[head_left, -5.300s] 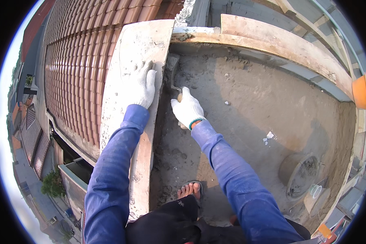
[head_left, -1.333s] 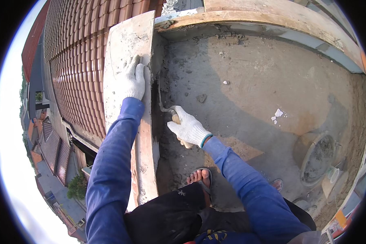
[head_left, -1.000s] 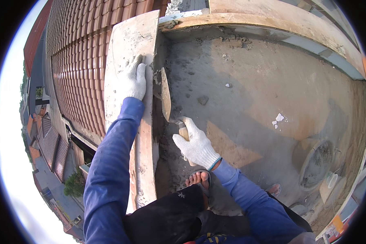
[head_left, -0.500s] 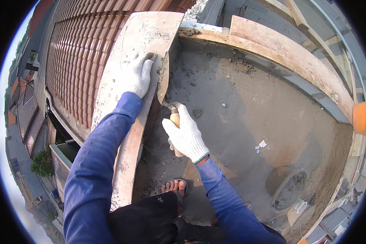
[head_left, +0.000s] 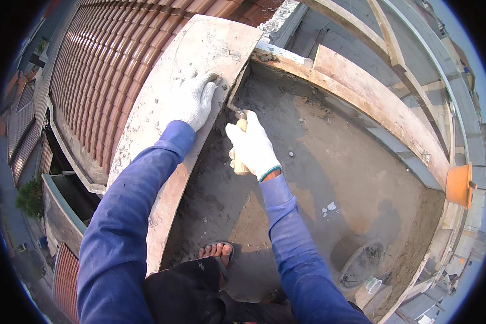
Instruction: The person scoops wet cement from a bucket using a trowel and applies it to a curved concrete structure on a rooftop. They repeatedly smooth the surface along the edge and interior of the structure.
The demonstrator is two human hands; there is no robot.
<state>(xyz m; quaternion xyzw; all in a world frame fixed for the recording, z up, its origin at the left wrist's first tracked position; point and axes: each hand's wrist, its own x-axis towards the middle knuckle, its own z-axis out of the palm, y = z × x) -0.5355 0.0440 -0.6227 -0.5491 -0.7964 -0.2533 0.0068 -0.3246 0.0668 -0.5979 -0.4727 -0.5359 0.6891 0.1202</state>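
My left hand [head_left: 193, 100], in a white knit glove, rests on a wide, mortar-spotted board [head_left: 164, 137]. Its fingers lie stretched over the surface toward the inner edge, and their tips look grey with dirt. My right hand [head_left: 252, 143], gloved the same way, is closed round the wooden handle of a trowel [head_left: 242, 168]. The trowel's blade is seen nearly edge-on, against the board's inner side near the far corner. Below it, rough grey mortar [head_left: 213, 146] runs along the foot of the board.
Around my sandalled foot [head_left: 217, 251] spreads a grey cement floor [head_left: 308, 178]. A round basin [head_left: 363, 263] stands at the lower right. An orange bucket [head_left: 459, 185] is at the right rim. Timber planks [head_left: 378, 102] edge the far side; a tiled roof [head_left: 108, 65] lies left.
My right hand has moved the trowel away from me along the board's inner side, toward the far corner. The left hand stays on the board. The whole view has shifted slightly.
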